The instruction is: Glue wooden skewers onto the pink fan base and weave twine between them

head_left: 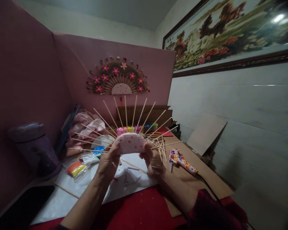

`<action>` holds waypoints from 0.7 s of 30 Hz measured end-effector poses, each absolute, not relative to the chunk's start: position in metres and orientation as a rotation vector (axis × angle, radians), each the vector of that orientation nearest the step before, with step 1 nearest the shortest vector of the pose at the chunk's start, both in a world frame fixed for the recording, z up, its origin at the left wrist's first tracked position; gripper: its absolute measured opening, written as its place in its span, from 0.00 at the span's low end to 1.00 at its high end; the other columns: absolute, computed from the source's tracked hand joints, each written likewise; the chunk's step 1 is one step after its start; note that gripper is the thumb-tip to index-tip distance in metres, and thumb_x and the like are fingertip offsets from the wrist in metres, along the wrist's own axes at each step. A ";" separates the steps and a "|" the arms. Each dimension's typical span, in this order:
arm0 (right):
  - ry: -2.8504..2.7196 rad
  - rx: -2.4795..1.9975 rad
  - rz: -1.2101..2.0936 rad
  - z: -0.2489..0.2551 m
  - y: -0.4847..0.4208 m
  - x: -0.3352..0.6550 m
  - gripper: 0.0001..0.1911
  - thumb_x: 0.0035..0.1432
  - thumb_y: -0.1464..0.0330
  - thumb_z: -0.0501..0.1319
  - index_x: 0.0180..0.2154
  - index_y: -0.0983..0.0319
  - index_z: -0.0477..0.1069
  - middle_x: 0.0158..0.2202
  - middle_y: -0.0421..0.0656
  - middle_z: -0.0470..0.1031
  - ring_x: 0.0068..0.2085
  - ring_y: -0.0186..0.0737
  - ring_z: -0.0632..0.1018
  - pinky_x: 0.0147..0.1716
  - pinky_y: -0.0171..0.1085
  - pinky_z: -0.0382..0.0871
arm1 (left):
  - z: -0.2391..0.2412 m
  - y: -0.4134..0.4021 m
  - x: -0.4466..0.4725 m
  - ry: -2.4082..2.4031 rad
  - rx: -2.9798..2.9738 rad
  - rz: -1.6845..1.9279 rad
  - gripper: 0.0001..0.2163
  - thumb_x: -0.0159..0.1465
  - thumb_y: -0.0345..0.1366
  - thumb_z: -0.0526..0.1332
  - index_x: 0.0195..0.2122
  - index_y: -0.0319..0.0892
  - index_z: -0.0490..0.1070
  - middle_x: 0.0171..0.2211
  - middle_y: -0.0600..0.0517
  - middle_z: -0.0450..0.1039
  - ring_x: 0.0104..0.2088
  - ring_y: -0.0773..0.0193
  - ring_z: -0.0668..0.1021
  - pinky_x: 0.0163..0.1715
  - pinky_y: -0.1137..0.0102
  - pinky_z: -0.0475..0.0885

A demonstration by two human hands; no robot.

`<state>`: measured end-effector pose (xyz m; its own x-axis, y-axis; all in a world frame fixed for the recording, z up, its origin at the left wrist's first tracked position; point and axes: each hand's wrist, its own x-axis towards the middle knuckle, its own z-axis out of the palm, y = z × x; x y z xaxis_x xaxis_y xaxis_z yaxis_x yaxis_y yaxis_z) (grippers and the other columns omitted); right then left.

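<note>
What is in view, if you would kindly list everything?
Half-round piece: 1, spotted pink, centre
Fanned sticks: many, pale, around piece
Wall fan: 1, dark and pink, upper middle
Panels: 2, pink, left and back
Framed picture: 1, multicoloured, right wall
Flat cardboard: 1, brown, right
Glue gun: 1, floral, on cardboard
Leaning board: 1, beige, far right
Loose sticks: several, pale, mostly right of piece
Blocks: several, multicoloured, behind piece
Packets: several, multicoloured, left
Cup: 1, purple, far left
Crumpled cloth: 1, pink, back left
Sheet: 1, white, middle
Table cover: 1, red, front
Flat object: 1, black, front left
Left hand: 1, bare, holding piece
Right hand: 1, bare, holding piece
</note>
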<state>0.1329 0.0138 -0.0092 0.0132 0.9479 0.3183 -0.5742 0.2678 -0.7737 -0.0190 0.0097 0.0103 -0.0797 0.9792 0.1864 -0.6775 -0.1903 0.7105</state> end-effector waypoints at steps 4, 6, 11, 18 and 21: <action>-1.041 -0.530 1.242 -0.013 0.014 0.131 0.18 0.45 0.54 0.69 0.25 0.63 0.72 0.22 0.37 0.66 0.22 0.29 0.61 0.20 0.31 0.54 | 0.011 0.012 -0.021 0.514 0.709 1.613 0.12 0.52 0.32 0.69 0.39 0.42 0.77 0.37 0.52 0.79 0.38 0.66 0.78 0.40 0.75 0.73; -1.028 -0.573 1.230 -0.013 0.014 0.130 0.18 0.47 0.57 0.68 0.20 0.63 0.68 0.18 0.35 0.62 0.20 0.28 0.60 0.19 0.31 0.53 | 0.011 0.013 -0.022 0.514 0.702 1.619 0.13 0.51 0.32 0.70 0.39 0.41 0.77 0.36 0.52 0.79 0.37 0.66 0.78 0.39 0.75 0.74; -0.860 -0.578 1.280 -0.008 0.014 0.129 0.15 0.45 0.60 0.70 0.23 0.63 0.69 0.19 0.34 0.64 0.20 0.27 0.60 0.19 0.30 0.52 | 0.006 0.013 -0.022 0.571 0.689 1.604 0.16 0.49 0.40 0.72 0.36 0.38 0.76 0.34 0.49 0.79 0.34 0.65 0.79 0.33 0.74 0.75; -0.831 -0.586 1.343 -0.008 0.017 0.132 0.19 0.42 0.56 0.71 0.27 0.64 0.73 0.24 0.38 0.70 0.22 0.28 0.63 0.17 0.28 0.54 | 0.001 0.015 -0.022 0.756 0.751 1.602 0.15 0.45 0.38 0.73 0.31 0.35 0.76 0.26 0.49 0.78 0.23 0.67 0.76 0.23 0.75 0.73; -0.909 -0.655 1.328 -0.010 0.015 0.130 0.20 0.44 0.54 0.69 0.28 0.65 0.73 0.24 0.41 0.73 0.22 0.29 0.65 0.16 0.28 0.54 | 0.000 0.017 -0.021 0.793 0.713 1.629 0.14 0.44 0.38 0.73 0.27 0.35 0.75 0.21 0.51 0.76 0.19 0.68 0.75 0.21 0.75 0.72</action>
